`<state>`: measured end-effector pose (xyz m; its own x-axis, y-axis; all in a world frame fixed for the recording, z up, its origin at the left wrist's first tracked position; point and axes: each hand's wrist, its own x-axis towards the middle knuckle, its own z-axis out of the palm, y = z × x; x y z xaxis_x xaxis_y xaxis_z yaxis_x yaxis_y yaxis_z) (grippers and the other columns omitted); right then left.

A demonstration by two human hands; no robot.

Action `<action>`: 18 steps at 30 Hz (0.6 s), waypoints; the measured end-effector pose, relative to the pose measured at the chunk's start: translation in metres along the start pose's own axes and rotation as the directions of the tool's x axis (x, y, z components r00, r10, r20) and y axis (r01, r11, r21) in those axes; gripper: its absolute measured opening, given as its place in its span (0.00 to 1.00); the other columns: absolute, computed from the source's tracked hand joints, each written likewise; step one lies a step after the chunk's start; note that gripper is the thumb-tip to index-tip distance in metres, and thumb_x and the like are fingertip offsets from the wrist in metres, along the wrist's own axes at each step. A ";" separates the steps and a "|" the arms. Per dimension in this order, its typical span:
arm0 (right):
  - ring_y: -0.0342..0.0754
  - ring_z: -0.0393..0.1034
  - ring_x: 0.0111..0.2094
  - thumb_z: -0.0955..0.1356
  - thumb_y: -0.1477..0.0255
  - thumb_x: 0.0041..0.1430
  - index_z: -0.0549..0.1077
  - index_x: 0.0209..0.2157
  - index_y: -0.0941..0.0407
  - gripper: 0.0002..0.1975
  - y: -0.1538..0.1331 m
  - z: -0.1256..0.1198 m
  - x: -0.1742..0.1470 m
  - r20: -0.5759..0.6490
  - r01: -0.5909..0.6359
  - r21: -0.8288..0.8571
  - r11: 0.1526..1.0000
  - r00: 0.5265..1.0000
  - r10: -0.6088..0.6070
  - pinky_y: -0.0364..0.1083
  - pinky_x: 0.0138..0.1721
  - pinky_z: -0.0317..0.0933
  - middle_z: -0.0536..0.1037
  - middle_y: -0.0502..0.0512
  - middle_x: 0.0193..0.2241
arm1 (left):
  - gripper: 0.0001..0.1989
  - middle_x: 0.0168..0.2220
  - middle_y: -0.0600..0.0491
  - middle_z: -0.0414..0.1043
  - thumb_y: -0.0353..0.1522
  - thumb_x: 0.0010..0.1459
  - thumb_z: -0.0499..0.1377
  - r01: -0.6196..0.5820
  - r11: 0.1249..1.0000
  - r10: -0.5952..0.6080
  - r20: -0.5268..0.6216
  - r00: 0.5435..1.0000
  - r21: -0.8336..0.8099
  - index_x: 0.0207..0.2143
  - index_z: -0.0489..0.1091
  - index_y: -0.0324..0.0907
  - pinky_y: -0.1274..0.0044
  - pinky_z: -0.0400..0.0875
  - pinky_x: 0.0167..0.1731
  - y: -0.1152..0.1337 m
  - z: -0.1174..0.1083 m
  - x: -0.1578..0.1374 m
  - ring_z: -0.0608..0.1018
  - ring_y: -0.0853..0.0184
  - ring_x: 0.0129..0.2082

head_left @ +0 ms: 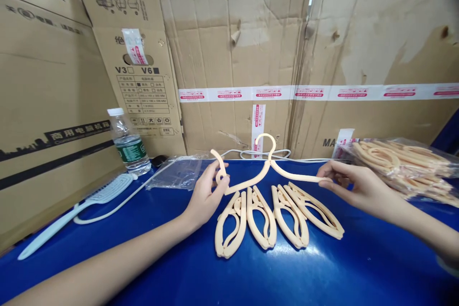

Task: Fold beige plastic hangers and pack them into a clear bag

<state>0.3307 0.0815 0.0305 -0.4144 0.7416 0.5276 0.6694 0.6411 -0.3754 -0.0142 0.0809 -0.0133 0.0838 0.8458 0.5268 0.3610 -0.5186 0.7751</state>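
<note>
A cream folding hanger (247,182) is held up between my hands, its hook at the top and its arms partly spread. My left hand (208,193) pinches the left arm at a joint, where a short end piece sticks up. With thumb and fingers, my right hand (353,184) pinches the tip of the right arm. Below it, several folded hangers of the same kind lie in a row on the blue table; the leftmost folded hanger (218,236) is nearest my left hand, and the rightmost folded hanger (335,229) is angled to the right.
Clear bags of folded hangers (405,158) lie at the right. On the left are a water bottle (131,148), a pale blue hairbrush (103,191), a white cable (143,186) and a flat plastic bag (175,172). Cardboard (222,57) walls off the back of the blue table (172,272).
</note>
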 end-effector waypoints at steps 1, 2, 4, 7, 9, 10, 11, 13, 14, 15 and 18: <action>0.44 0.63 0.22 0.65 0.56 0.62 0.71 0.30 0.55 0.16 -0.003 0.002 0.000 -0.006 0.006 0.007 1.000 1.000 -0.006 0.44 0.23 0.58 0.74 0.52 0.24 | 0.21 0.54 0.43 0.67 0.37 0.63 0.53 -0.059 0.997 0.058 0.041 0.997 0.046 0.57 0.60 0.42 0.68 0.74 0.43 0.002 0.000 -0.002 0.76 0.61 0.44; 0.44 0.63 0.22 0.65 0.57 0.62 0.71 0.31 0.55 0.16 -0.006 0.004 -0.001 -0.013 0.008 0.012 1.000 1.000 -0.008 0.43 0.22 0.58 0.74 0.52 0.24 | 0.22 0.52 0.43 0.69 0.36 0.63 0.53 -0.116 0.989 0.109 0.080 0.991 0.094 0.58 0.59 0.42 0.67 0.73 0.45 0.005 -0.001 -0.003 0.76 0.61 0.43; 0.44 0.63 0.22 0.65 0.58 0.62 0.71 0.32 0.55 0.14 -0.008 0.007 -0.003 -0.024 0.015 0.014 1.000 1.000 -0.014 0.43 0.22 0.59 0.74 0.51 0.23 | 0.25 0.48 0.45 0.72 0.35 0.62 0.54 -0.188 0.969 0.167 0.135 0.977 0.158 0.60 0.57 0.42 0.66 0.71 0.47 0.008 -0.002 -0.006 0.76 0.61 0.42; 0.44 0.65 0.22 0.66 0.59 0.61 0.72 0.35 0.54 0.13 -0.006 0.010 -0.005 -0.030 0.017 0.006 1.000 0.999 -0.016 0.43 0.22 0.61 0.75 0.51 0.24 | 0.24 0.41 0.50 0.75 0.33 0.62 0.55 -0.204 0.962 0.176 0.160 0.971 0.183 0.60 0.57 0.43 0.70 0.72 0.43 0.012 -0.003 -0.008 0.77 0.62 0.40; 0.45 0.67 0.22 0.66 0.59 0.61 0.73 0.38 0.54 0.12 -0.003 0.011 -0.005 -0.030 0.035 -0.019 0.999 0.999 -0.036 0.43 0.22 0.62 0.76 0.51 0.25 | 0.21 0.39 0.52 0.76 0.33 0.62 0.55 -0.209 0.958 0.180 0.158 0.971 0.194 0.57 0.61 0.43 0.74 0.72 0.38 0.012 -0.003 -0.008 0.78 0.64 0.37; 0.45 0.68 0.23 0.66 0.60 0.62 0.74 0.39 0.53 0.12 -0.001 0.011 -0.004 -0.036 0.064 -0.047 0.997 0.997 -0.065 0.43 0.22 0.63 0.77 0.52 0.26 | 0.18 0.38 0.52 0.76 0.33 0.62 0.55 -0.215 0.954 0.184 0.156 0.970 0.207 0.55 0.63 0.43 0.76 0.72 0.35 0.012 -0.003 -0.008 0.78 0.65 0.36; 0.47 0.70 0.25 0.65 0.61 0.62 0.74 0.39 0.53 0.11 0.000 0.010 -0.004 -0.044 0.110 -0.090 0.990 0.993 -0.114 0.44 0.23 0.64 0.78 0.53 0.28 | 0.16 0.38 0.53 0.76 0.32 0.61 0.55 -0.223 0.950 0.191 0.157 0.969 0.219 0.52 0.65 0.43 0.77 0.72 0.33 0.012 -0.003 -0.008 0.78 0.66 0.34; 0.50 0.71 0.29 0.64 0.64 0.64 0.75 0.39 0.53 0.11 0.003 0.009 -0.003 -0.058 0.217 -0.226 0.950 0.970 -0.236 0.47 0.28 0.66 0.79 0.56 0.30 | 0.13 0.37 0.53 0.77 0.32 0.61 0.55 -0.238 0.942 0.204 0.163 0.965 0.235 0.49 0.67 0.43 0.78 0.71 0.31 0.012 -0.003 -0.008 0.79 0.66 0.34; 0.51 0.71 0.31 0.64 0.65 0.65 0.76 0.39 0.54 0.11 0.003 0.008 -0.004 -0.062 0.256 -0.307 0.917 0.956 -0.287 0.49 0.30 0.66 0.79 0.57 0.31 | 0.13 0.37 0.53 0.77 0.32 0.61 0.56 -0.242 0.940 0.207 0.165 0.964 0.239 0.48 0.67 0.43 0.78 0.71 0.30 0.012 -0.002 -0.009 0.79 0.66 0.34; 0.52 0.71 0.31 0.63 0.66 0.65 0.76 0.38 0.55 0.11 0.003 0.007 -0.004 -0.067 0.273 -0.385 0.882 0.945 -0.321 0.50 0.32 0.65 0.79 0.58 0.31 | 0.13 0.37 0.53 0.77 0.33 0.61 0.56 -0.245 0.939 0.208 0.167 0.964 0.241 0.48 0.67 0.43 0.79 0.71 0.30 0.012 -0.002 -0.009 0.79 0.66 0.34; 0.52 0.74 0.27 0.62 0.65 0.67 0.76 0.38 0.57 0.14 0.000 0.006 -0.008 -0.115 0.216 -0.586 0.781 0.932 -0.344 0.49 0.27 0.64 0.81 0.57 0.31 | 0.14 0.38 0.52 0.77 0.33 0.61 0.56 -0.243 0.941 0.206 0.169 0.964 0.234 0.50 0.67 0.43 0.79 0.71 0.29 0.011 -0.003 -0.008 0.78 0.67 0.32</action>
<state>0.3305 0.0771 0.0216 -0.5457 0.4475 0.7085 0.7946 0.5448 0.2679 -0.0132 0.0676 -0.0079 0.3120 0.7293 0.6089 0.5373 -0.6640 0.5200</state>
